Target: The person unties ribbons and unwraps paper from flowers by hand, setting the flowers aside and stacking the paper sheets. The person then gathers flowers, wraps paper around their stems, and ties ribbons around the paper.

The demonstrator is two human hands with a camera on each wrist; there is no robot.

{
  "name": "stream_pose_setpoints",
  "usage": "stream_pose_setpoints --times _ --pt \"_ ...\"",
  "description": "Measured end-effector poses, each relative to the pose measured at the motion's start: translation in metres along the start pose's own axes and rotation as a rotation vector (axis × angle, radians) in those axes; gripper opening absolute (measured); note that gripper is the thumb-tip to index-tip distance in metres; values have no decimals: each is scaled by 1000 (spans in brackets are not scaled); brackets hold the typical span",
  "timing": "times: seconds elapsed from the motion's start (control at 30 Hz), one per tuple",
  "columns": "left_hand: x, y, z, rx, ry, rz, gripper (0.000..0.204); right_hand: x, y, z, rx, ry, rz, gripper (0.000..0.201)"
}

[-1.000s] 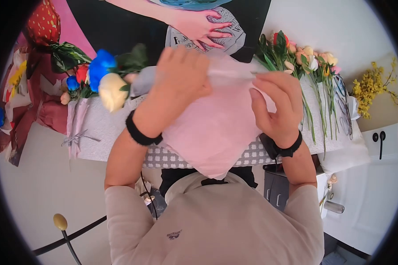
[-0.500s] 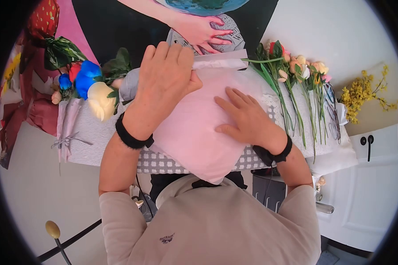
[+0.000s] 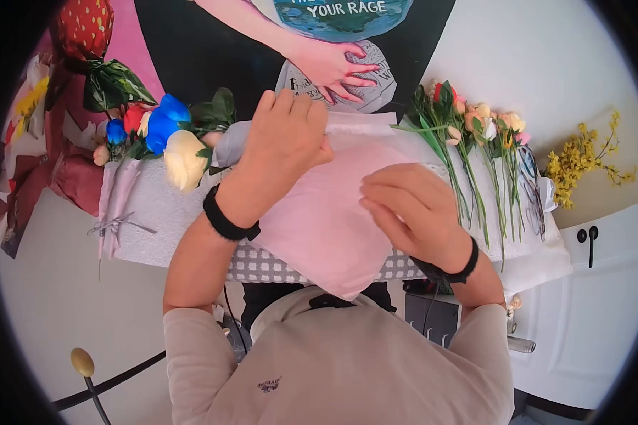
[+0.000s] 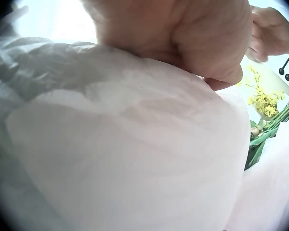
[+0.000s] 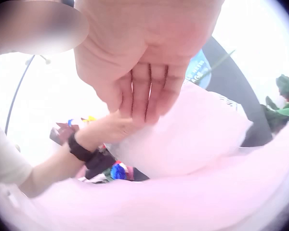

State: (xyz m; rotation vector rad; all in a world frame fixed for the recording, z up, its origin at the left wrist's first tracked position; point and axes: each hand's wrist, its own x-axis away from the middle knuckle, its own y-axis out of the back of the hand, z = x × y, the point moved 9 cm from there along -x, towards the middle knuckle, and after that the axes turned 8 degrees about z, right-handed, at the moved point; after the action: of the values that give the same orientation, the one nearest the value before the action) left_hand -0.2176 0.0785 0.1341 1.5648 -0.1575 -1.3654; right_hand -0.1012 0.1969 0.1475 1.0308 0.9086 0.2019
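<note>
Pink wrapping paper lies spread in front of the person, its lower tip past the table's front edge. The left hand is curled round the paper's upper left part, and in the left wrist view the same hand grips the edge of the pale sheet. Over the right part of the paper hovers the right hand, its fingers together and slightly bent. Seen from the right wrist, that hand has extended fingers and nothing visible in them. What the paper covers is hidden.
Long-stemmed flowers lie at the right, beyond them yellow blossoms. Blue and cream roses and a small tied pink wrap are at the left. A painting stands behind the table.
The right hand has moved from the paper's upper right edge inward, was spread flat on it, and now has its fingers together. The left hand keeps its grip.
</note>
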Motion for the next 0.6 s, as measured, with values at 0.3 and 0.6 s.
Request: stream_pose_setpoints --times 0.3,0.6 --pt "-2 4 -26 141 -92 43 29 -27 -11 -24 339 -17 -82 37" --pt "-5 16 -35 -9 -92 -210 39 -7 -29 -66 -276 -447 -24 16"
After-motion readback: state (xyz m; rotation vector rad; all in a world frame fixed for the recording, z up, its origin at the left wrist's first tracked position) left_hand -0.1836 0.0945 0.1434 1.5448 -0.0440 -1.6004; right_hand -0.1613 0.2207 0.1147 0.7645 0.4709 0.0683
